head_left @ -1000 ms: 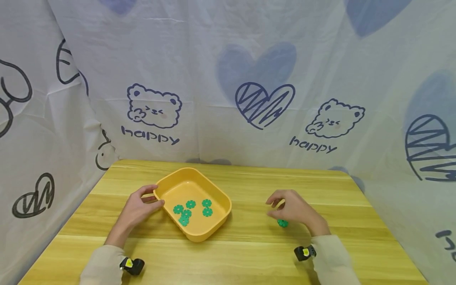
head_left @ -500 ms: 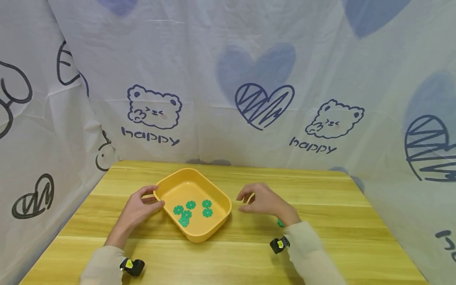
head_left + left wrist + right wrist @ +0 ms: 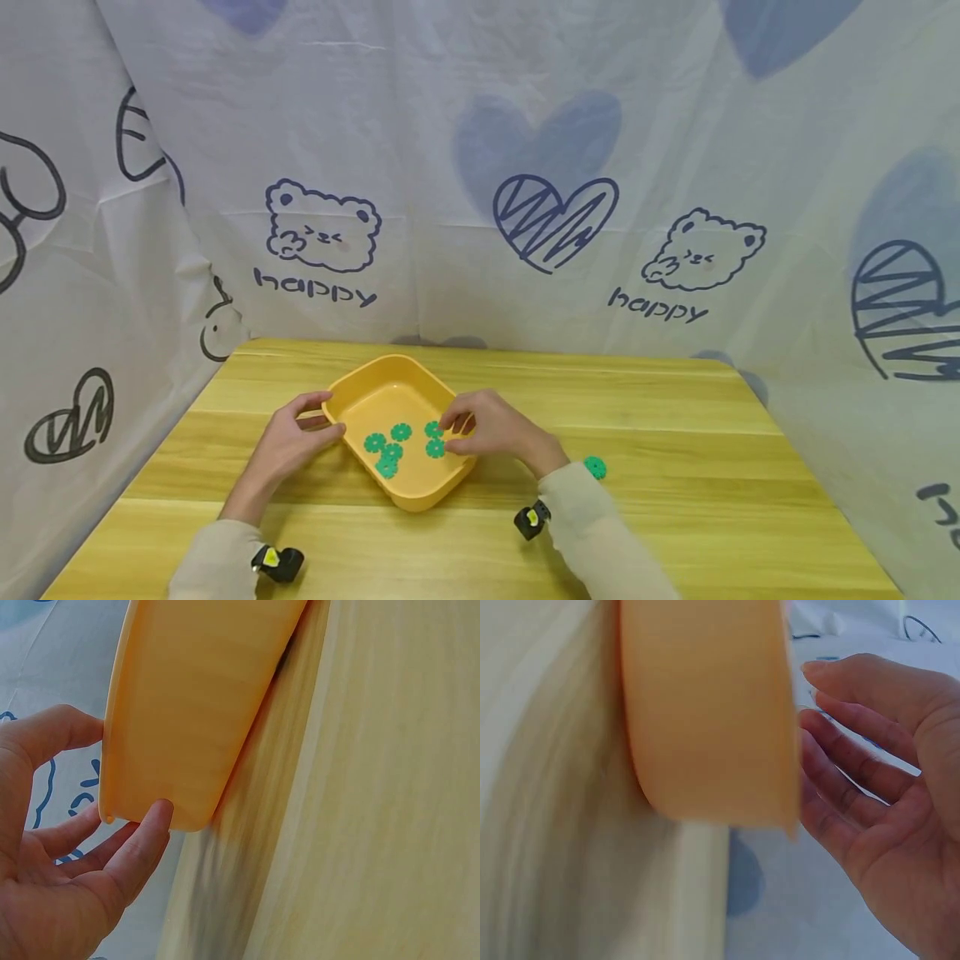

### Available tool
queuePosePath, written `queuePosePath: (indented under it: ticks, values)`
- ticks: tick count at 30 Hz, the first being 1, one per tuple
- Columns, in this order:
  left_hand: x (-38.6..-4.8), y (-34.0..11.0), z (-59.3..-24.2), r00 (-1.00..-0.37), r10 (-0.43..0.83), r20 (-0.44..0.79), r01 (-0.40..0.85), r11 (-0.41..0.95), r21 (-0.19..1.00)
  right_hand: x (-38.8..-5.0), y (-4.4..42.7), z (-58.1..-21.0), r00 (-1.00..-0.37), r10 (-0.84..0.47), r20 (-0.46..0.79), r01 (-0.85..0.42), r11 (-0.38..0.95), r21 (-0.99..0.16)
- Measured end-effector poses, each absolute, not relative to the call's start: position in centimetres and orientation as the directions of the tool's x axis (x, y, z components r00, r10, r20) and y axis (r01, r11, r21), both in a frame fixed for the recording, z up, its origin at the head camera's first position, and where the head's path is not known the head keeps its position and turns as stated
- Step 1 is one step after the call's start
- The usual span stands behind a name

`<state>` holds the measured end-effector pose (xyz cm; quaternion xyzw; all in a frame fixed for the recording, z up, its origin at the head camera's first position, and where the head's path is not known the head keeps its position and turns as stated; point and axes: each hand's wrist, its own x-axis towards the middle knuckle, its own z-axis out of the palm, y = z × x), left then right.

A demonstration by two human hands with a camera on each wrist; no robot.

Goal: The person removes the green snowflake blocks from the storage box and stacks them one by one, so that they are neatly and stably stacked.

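A yellow tray (image 3: 420,492) sits on the table, turned cornerwise, with several green notched plastic discs (image 3: 401,432) on its floor. My left hand (image 3: 288,437) holds its left corner, thumb and fingers on either side of the corner; in the left wrist view fingertips press the tray's outer wall (image 3: 195,712). Over the tray's right rim reaches my right hand (image 3: 491,429), its fingers loosely bent beside two of the discs. In the right wrist view its thumb and fingertips stand apart, with no disc visible between them; the tray wall partly hides the fingertips.
One more green disc (image 3: 595,467) lies on the wooden table (image 3: 675,417), right of the tray and near my right forearm. A white cloth (image 3: 450,292) printed with bears and hearts hangs behind the table and along its sides.
My right hand has moved left, from beside the lone disc on the table to over the tray's right side. The left hand and the tray stay in place.
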<state>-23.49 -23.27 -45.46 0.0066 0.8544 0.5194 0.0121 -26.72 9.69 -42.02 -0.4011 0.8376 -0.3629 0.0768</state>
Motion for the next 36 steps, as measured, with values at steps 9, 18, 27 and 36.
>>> queuePosePath:
  ticks: [9, 18, 27, 36]
  values:
    - [-23.5, -23.2, -45.3, -1.0, 0.021, -0.012, -0.001, 0.461, 0.887, -26.7, 5.7, -43.7, -0.655, -0.752, 0.08, -0.619, 0.472, -0.628]
    - [-23.4, -23.2, -45.3, -1.0, 0.019, -0.007, 0.003, 0.466, 0.885, -26.5, 2.6, -44.5, -0.646, -0.763, 0.033, -0.649, 0.526, -0.55]
    - [-23.4, -23.3, -45.3, -1.0, 0.023, 0.0, 0.01, 0.471, 0.882, -26.4, 1.0, -44.9, -0.637, -0.771, 0.003, -0.684, 0.564, -0.464]
    - [-23.4, -23.2, -45.3, -1.0, 0.02, -0.003, 0.007, 0.474, 0.881, -26.5, 0.2, -45.4, -0.642, -0.765, -0.039, -0.711, 0.614, -0.343]
